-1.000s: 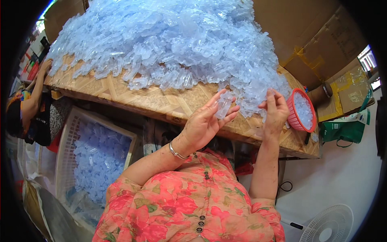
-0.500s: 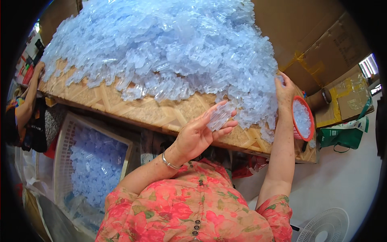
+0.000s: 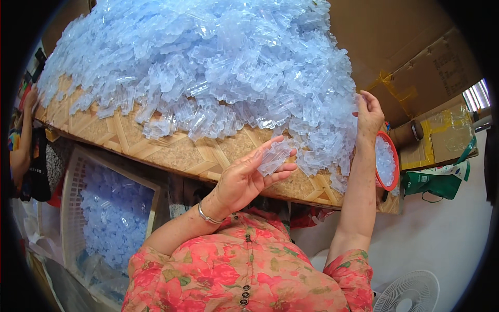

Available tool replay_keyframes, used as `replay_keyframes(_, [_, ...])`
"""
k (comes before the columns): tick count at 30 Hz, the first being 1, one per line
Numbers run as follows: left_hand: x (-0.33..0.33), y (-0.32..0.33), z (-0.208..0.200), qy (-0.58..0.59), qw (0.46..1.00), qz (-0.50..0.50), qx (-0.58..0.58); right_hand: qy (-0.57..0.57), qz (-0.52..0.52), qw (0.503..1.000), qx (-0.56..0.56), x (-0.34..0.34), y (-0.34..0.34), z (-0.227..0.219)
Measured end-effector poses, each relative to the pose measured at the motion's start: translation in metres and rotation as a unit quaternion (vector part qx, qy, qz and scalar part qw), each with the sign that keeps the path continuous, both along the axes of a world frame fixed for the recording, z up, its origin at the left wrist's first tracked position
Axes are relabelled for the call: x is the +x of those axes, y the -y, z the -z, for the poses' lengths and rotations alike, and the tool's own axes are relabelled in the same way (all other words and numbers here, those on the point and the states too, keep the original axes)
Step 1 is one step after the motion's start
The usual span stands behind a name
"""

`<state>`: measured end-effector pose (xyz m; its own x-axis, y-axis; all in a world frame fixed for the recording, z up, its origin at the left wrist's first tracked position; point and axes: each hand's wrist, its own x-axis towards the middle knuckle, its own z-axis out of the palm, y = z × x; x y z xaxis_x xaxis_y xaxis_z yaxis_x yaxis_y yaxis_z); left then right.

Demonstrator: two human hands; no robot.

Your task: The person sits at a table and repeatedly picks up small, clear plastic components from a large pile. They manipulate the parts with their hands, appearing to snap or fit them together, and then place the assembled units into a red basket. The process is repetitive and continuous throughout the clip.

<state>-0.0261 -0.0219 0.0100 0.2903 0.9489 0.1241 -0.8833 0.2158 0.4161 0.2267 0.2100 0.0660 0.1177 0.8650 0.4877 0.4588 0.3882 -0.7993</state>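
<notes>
Since half a second ago the right hand (image 3: 370,115) has climbed higher up the flank of the heap and away from the red bowl (image 3: 387,161), while the left hand (image 3: 249,174) has barely shifted, keeping its piece.

Nearest, at 6 o'clock, is a soft floral blouse (image 3: 234,270) in red and green. Just above it the left hand, a thin metal bangle (image 3: 208,216) on the wrist, has fingers and thumb closed lightly around a clear plastic piece (image 3: 275,156), a small ribbed, glossy strip held at the centre of the view over the table edge. At 3 o'clock the right hand's fingers are curled into the heap's edge; whether they pinch a piece, I cannot tell.

At 8 o'clock a white slatted basket (image 3: 70,208) holds more pale blue pieces. The table (image 3: 171,153) has a woven, herringbone-patterned top. From 10 to 2 o'clock rises the pile of translucent plastic pieces (image 3: 208,62), jagged and shiny. Beyond it, brown cardboard boxes (image 3: 416,57) with yellow tape.
</notes>
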Motion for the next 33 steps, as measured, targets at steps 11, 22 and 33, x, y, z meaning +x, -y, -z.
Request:
replay_keyframes(11, [0.013,0.013,-0.003,0.001,0.999,-0.038,0.002,-0.311,-0.136,0.939,-0.047,-0.072,0.167,0.021])
replay_keyframes(22, [0.021,0.031,-0.01,0.049,0.998,-0.043,0.025,-0.085,-0.188,0.972,0.115,-0.081,0.229,0.038])
replay_keyframes(33, [0.019,0.024,-0.012,-0.002,0.999,-0.035,0.028,-0.045,-0.13,0.989,0.055,-0.054,0.18,0.006])
